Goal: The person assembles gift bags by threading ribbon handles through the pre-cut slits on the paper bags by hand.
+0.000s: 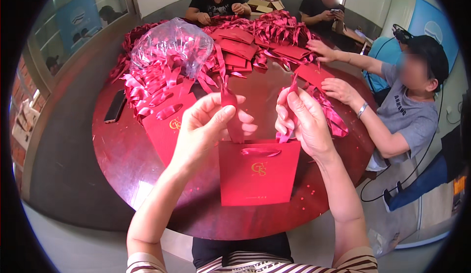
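Head camera view: A person in a striped top (252, 259) works over a glossy round table (120, 165), a red paper bag (258, 187) upright just below both hands — whether its base touches the tabletop cannot be told. The left hand (210, 118) pinches a dark red ribbon (228, 96) between thumb and forefinger, its other fingers loosely bent and apart. The right hand (306, 121), curled more tightly, presses its thumb on a second ribbon (294, 83), whose middle stretch is hidden by the fingers. The paper bag's inside and back are out of sight; a short ribbon strip (260, 152) crosses its front. The left hand and forearm cover part of another red bag (164, 138). Beyond, a clear plastic sack (171, 40) veils part of the heaped ribbons (142, 89), with a black phone (116, 106) near the table's left edge. At right, a co-worker in a grey shirt (409, 103) reaches over a further red bag (312, 74). Across the table, a person in black (218, 0) is cut off by the top edge — what those fingers hold is too small to make out
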`<action>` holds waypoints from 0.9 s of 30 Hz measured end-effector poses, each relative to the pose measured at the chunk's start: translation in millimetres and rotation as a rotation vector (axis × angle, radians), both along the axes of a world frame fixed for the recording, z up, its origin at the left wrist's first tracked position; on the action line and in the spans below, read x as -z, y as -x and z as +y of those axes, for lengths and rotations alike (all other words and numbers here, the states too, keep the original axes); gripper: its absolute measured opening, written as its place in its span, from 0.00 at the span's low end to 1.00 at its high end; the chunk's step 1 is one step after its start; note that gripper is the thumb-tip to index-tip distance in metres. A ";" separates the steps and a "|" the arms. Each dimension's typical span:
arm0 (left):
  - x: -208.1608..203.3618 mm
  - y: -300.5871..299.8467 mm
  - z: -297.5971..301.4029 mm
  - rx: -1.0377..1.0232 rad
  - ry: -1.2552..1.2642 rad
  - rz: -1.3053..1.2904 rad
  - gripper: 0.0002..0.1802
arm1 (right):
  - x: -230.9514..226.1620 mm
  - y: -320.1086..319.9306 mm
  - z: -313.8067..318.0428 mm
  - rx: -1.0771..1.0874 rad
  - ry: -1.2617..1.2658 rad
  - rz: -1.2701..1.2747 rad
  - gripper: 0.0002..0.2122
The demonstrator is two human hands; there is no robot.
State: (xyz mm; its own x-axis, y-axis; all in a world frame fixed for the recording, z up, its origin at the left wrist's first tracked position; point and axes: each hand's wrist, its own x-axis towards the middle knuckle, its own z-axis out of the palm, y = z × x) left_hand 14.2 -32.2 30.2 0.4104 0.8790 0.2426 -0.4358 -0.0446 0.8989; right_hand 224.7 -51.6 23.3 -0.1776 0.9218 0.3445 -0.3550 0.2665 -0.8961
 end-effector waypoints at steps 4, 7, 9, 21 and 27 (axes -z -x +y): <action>-34.9 24.6 -8.2 -0.061 -0.071 0.045 0.13 | -20.0 18.2 5.5 0.012 -0.082 -0.111 0.11; -49.6 55.8 -6.2 -0.219 -0.144 0.022 0.11 | -41.1 43.4 27.6 0.002 -0.146 -0.201 0.11; -52.9 72.9 3.8 -0.368 -0.190 0.047 0.11 | -45.3 63.1 56.9 -0.055 -0.179 -0.170 0.11; 70.0 94.9 -53.4 -0.527 -0.852 1.425 0.38 | 81.9 107.4 82.6 0.029 -0.146 -0.711 0.36; 95.5 104.0 -39.9 -0.568 -0.859 1.522 0.32 | 107.0 131.6 86.4 0.160 -0.243 -0.807 0.25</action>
